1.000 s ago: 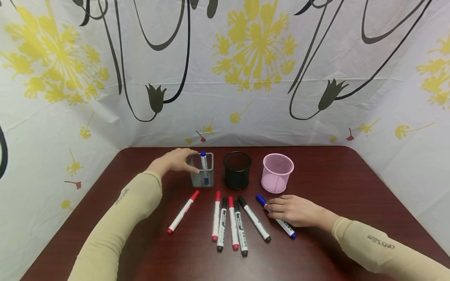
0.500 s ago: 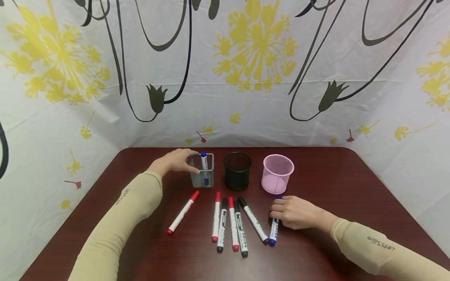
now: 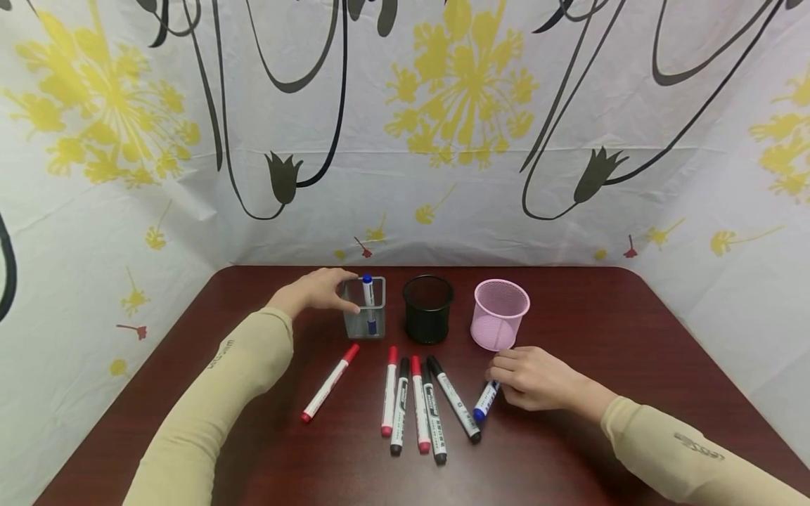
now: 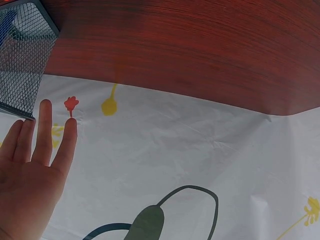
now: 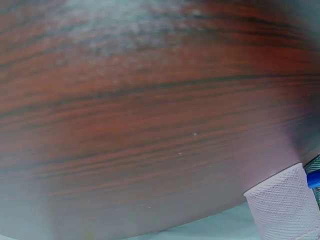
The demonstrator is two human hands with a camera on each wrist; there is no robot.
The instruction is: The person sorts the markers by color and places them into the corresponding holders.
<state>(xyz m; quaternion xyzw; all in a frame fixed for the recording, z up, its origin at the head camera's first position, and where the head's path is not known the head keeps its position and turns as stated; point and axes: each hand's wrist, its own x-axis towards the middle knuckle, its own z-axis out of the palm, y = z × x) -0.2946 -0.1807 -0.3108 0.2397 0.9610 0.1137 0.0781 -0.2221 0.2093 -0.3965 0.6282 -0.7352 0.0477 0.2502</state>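
Observation:
My left hand (image 3: 316, 289) spans the grey mesh pen holder (image 3: 375, 325), thumb at its front and fingers at its back. In the left wrist view its fingers (image 4: 46, 130) look straight beside the holder's mesh. A blue marker (image 3: 368, 289) stands inside that holder. My right hand (image 3: 531, 378) grips another blue marker (image 3: 486, 400), whose upper part is hidden under the fingers in the head view. Its blue cap (image 5: 314, 178) shows at the edge of the right wrist view, overlapping the pink mesh cup (image 3: 495, 330), which stands just behind this hand.
A black mesh cup (image 3: 427, 316) stands between the grey and pink ones. Red markers (image 3: 330, 383) and black markers (image 3: 454, 399) lie on the dark wooden table (image 3: 304, 464), several together in the middle. A patterned cloth (image 3: 354, 211) hangs behind the table.
My right hand has gripped the blue marker and turned it, so its lower end now points toward the front left. That end passed close to the nearest black marker, which shifted slightly. The left hand stays put.

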